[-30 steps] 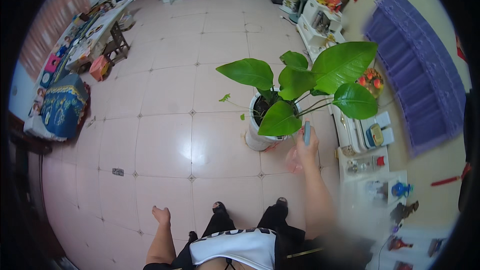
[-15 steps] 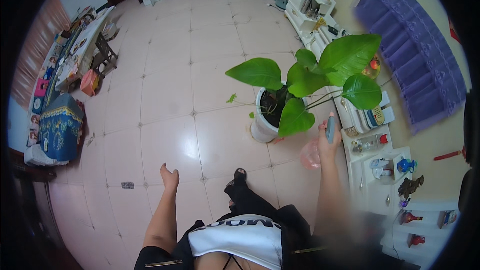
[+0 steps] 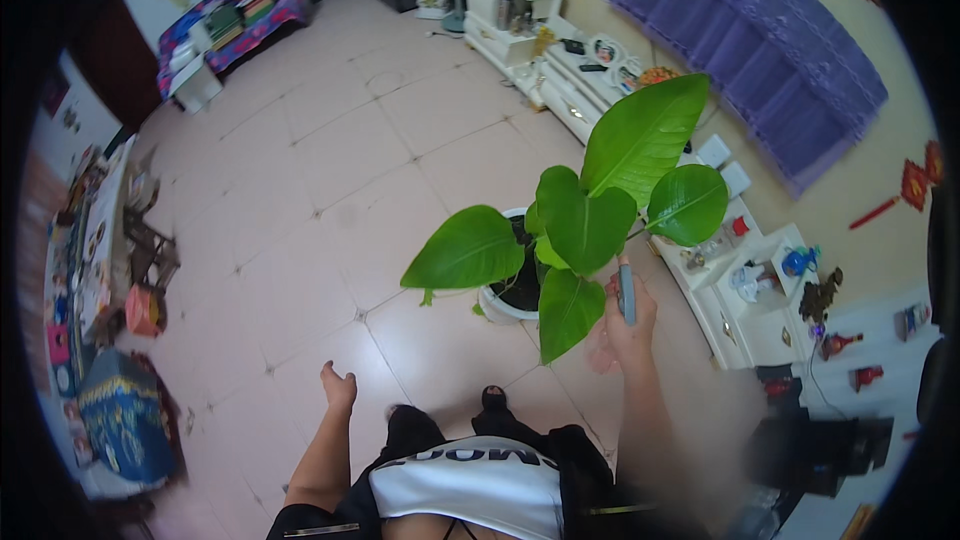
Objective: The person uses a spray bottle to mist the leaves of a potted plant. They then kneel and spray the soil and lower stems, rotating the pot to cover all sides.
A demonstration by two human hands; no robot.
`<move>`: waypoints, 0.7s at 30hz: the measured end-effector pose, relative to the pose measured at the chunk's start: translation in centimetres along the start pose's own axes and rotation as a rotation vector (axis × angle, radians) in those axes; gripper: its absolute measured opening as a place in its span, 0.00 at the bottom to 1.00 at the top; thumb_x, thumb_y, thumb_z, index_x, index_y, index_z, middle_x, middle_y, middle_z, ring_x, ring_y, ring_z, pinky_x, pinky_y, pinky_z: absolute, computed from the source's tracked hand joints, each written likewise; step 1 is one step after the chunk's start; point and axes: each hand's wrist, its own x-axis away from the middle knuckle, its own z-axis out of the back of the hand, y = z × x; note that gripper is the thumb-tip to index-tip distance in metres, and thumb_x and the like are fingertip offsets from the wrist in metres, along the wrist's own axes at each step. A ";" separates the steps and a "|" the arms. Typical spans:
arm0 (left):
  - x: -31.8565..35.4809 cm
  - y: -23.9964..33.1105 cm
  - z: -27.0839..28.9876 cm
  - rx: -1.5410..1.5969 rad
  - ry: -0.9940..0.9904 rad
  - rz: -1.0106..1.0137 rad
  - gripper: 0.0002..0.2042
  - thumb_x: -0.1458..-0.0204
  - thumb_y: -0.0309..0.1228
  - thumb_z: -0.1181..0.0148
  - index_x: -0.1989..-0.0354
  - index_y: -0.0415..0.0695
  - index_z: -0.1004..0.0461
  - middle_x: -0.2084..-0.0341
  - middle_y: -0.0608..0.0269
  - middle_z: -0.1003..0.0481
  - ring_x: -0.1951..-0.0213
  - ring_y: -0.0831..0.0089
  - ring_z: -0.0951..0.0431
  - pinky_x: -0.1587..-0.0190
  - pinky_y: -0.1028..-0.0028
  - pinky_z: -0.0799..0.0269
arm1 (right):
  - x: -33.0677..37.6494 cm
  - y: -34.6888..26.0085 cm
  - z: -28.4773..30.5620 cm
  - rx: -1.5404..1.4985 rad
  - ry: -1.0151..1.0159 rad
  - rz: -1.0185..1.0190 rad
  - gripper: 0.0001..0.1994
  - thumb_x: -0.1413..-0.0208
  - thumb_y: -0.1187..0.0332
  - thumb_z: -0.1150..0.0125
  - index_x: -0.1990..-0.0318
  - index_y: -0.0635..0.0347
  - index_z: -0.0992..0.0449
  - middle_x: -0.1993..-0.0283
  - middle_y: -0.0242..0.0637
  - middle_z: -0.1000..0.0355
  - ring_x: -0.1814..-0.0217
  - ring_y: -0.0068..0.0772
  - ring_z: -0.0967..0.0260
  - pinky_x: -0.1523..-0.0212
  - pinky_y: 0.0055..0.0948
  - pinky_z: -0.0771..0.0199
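My right hand (image 3: 635,332) is wrapped round the neck of a spray bottle with a grey trigger (image 3: 627,295) and a pink, see-through body (image 3: 602,358). It is just right of a leafy potted plant (image 3: 582,220), close to the lowest leaf; I cannot tell if they touch. Large, glossy green leaves spread over a white pot (image 3: 496,306), and dark soil shows between them. Out to the left, over the floor, my left hand (image 3: 340,386) holds nothing, its thumb and fingers apart.
Along the right wall runs a low white cabinet (image 3: 570,112) with ornaments. A purple curtain (image 3: 745,50) hangs above it. On the left stand a long table (image 3: 100,235), a dark chair (image 3: 150,250) and a blue-covered seat (image 3: 125,420). Pale tiles (image 3: 340,270) cover the floor.
My view has turned to the right and I have stepped nearer the pot. The spray bottle, still in my right hand, is now closer to the leaves. My left hand stays empty.
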 end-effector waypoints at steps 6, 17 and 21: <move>-13.4 1.5 -2.4 -0.073 -0.214 -0.229 0.31 0.57 0.27 0.40 0.42 0.33 0.41 0.47 0.37 0.36 0.42 0.45 0.38 0.39 0.60 0.41 | 2.3 -6.4 -2.2 0.164 0.126 -0.057 0.05 0.48 0.78 0.44 0.62 0.63 0.29 0.74 0.40 0.30 0.73 0.33 0.31 0.69 0.29 0.31; -29.0 6.2 -1.9 -0.148 -0.463 -0.544 0.30 0.57 0.25 0.41 0.42 0.31 0.40 0.47 0.37 0.36 0.43 0.45 0.36 0.39 0.61 0.40 | 6.8 -10.1 -13.7 -0.119 0.420 -0.459 0.07 0.45 0.79 0.47 0.58 0.64 0.30 0.61 0.34 0.29 0.59 0.22 0.32 0.59 0.23 0.30; -28.1 3.5 -2.9 -0.245 -0.554 -0.651 0.29 0.57 0.26 0.40 0.44 0.31 0.39 0.49 0.37 0.35 0.45 0.46 0.35 0.40 0.61 0.38 | 6.2 -7.8 -16.7 0.034 0.536 -0.238 0.09 0.47 0.78 0.45 0.58 0.65 0.27 0.66 0.40 0.26 0.65 0.28 0.27 0.62 0.26 0.28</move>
